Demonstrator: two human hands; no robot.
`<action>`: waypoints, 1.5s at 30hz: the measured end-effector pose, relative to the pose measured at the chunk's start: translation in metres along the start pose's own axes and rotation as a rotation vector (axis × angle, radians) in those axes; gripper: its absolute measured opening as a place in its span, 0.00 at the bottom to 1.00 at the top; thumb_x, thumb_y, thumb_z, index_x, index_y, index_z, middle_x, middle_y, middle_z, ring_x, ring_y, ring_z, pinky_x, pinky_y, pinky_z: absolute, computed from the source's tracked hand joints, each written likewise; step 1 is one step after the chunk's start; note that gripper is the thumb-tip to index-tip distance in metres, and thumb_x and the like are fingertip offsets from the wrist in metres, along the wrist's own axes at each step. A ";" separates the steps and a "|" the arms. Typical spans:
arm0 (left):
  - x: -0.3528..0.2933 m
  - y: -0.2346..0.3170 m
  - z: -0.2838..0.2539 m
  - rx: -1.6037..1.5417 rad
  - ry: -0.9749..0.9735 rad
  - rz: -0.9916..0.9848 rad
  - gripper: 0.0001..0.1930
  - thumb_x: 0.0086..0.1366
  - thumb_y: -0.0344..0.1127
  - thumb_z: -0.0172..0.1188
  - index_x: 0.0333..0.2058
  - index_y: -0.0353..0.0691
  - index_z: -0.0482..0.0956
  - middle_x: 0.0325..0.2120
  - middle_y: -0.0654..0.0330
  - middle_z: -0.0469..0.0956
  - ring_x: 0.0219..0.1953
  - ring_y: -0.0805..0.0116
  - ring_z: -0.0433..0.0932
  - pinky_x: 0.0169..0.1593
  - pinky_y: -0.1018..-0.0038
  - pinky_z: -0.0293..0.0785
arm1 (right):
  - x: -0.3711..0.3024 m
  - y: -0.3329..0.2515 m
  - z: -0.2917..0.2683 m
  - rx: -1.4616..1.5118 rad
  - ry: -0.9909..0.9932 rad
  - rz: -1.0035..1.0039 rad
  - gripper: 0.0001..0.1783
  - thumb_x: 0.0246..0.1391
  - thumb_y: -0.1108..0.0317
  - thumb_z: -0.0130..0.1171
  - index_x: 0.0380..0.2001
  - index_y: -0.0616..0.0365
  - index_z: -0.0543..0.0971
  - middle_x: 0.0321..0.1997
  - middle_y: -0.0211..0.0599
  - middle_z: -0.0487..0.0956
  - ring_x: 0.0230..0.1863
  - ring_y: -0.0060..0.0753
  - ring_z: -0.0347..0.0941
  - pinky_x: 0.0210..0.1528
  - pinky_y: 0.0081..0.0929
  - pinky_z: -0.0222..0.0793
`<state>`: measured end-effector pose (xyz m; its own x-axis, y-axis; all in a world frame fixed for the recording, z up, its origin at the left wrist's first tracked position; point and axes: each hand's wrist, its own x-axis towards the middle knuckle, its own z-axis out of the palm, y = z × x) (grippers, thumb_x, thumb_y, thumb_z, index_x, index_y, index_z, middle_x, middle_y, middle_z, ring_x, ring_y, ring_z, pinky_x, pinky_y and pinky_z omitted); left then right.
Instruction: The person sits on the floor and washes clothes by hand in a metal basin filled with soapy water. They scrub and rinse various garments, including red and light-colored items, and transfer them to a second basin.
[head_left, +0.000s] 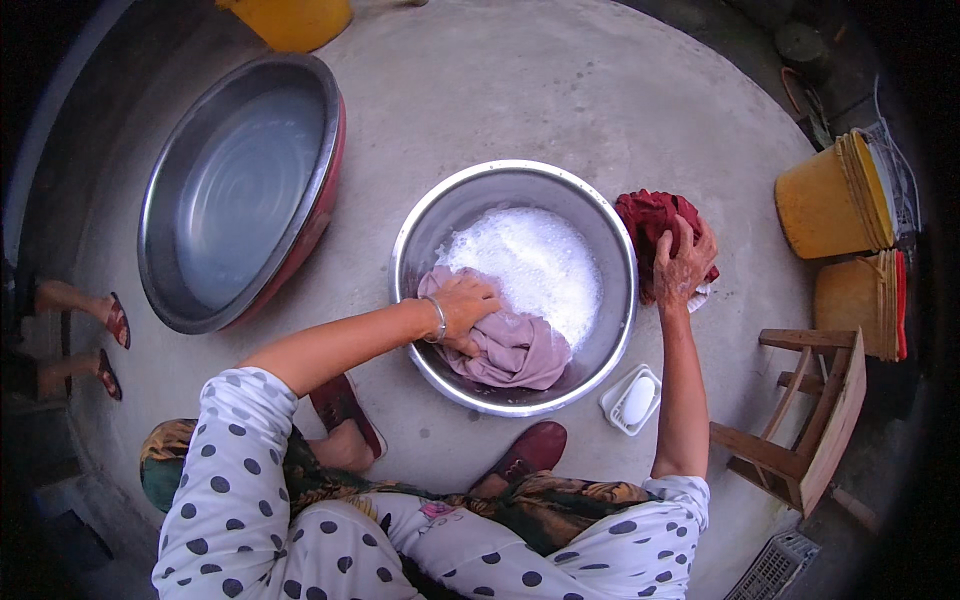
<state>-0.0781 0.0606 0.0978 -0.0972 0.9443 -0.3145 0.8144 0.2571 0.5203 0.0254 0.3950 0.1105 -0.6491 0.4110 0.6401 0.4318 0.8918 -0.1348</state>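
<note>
A steel basin (430,230) of white foamy water stands on the concrete floor in front of me. My left hand (463,308), with a metal bangle on the wrist, grips a wet mauve cloth (515,350) lying against the basin's near wall. To the right of the basin, my right hand (683,262) rests closed on a bunched dark red cloth (645,218) that sits in a small white dish.
A large steel basin of clear water (240,185) lies at the left. A white soap bar in a dish (634,400) sits by the near right rim. Yellow buckets (825,200), a wooden stool (810,420) and another person's sandalled feet (110,345) surround the spot.
</note>
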 end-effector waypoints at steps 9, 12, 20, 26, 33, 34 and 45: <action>0.015 -0.022 -0.011 -0.769 0.487 -0.192 0.20 0.51 0.46 0.57 0.37 0.35 0.72 0.29 0.55 0.76 0.34 0.69 0.74 0.39 0.75 0.70 | -0.026 -0.117 -0.049 1.081 -0.939 -0.175 0.42 0.37 0.56 0.66 0.57 0.55 0.61 0.53 0.40 0.67 0.56 0.37 0.62 0.58 0.34 0.54; 0.016 -0.013 -0.055 -1.502 0.524 -0.141 0.17 0.56 0.42 0.55 0.40 0.36 0.70 0.35 0.60 0.75 0.37 0.74 0.73 0.41 0.77 0.69 | -0.060 -0.132 -0.042 1.127 -1.267 0.209 0.59 0.30 0.46 0.68 0.61 0.59 0.49 0.55 0.49 0.64 0.60 0.40 0.56 0.61 0.37 0.48; 0.004 0.033 -0.098 -1.958 0.564 -0.025 0.19 0.63 0.40 0.47 0.49 0.34 0.66 0.45 0.54 0.72 0.46 0.65 0.73 0.52 0.68 0.67 | -0.086 -0.165 -0.032 0.747 -0.832 -0.277 0.56 0.31 0.38 0.63 0.56 0.68 0.56 0.54 0.53 0.64 0.57 0.54 0.56 0.61 0.36 0.48; 0.008 0.080 -0.150 -1.976 0.504 0.281 0.22 0.63 0.43 0.48 0.51 0.36 0.62 0.45 0.57 0.70 0.49 0.69 0.69 0.55 0.69 0.62 | -0.076 -0.154 -0.014 1.146 -1.009 0.346 0.31 0.45 0.57 0.63 0.49 0.65 0.68 0.48 0.39 0.72 0.50 0.30 0.65 0.55 0.24 0.57; 0.002 0.006 -0.082 -0.854 0.136 -0.207 0.46 0.51 0.58 0.58 0.60 0.34 0.49 0.55 0.49 0.60 0.59 0.60 0.58 0.60 0.67 0.52 | -0.039 -0.145 -0.075 1.286 -0.896 0.531 0.31 0.46 0.59 0.61 0.51 0.63 0.65 0.48 0.35 0.71 0.49 0.28 0.65 0.54 0.24 0.57; -0.005 -0.021 -0.038 -0.589 0.096 -0.213 0.47 0.48 0.58 0.61 0.59 0.33 0.52 0.54 0.44 0.60 0.58 0.56 0.58 0.61 0.65 0.50 | -0.026 -0.154 -0.085 1.347 -0.939 0.532 0.31 0.46 0.60 0.61 0.52 0.63 0.65 0.48 0.35 0.70 0.49 0.28 0.65 0.54 0.24 0.57; -0.003 0.011 -0.044 -1.015 0.284 0.060 0.13 0.50 0.34 0.59 0.33 0.32 0.76 0.28 0.61 0.78 0.32 0.81 0.71 0.39 0.79 0.69 | -0.034 -0.131 -0.059 1.391 -1.136 0.416 0.48 0.31 0.57 0.71 0.55 0.64 0.60 0.52 0.36 0.66 0.52 0.29 0.63 0.57 0.26 0.55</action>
<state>-0.0943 0.0695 0.1395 -0.3094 0.9410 -0.1371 -0.0256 0.1359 0.9904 0.0275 0.2532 0.1510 -0.9624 0.0070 -0.2716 0.2711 -0.0377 -0.9618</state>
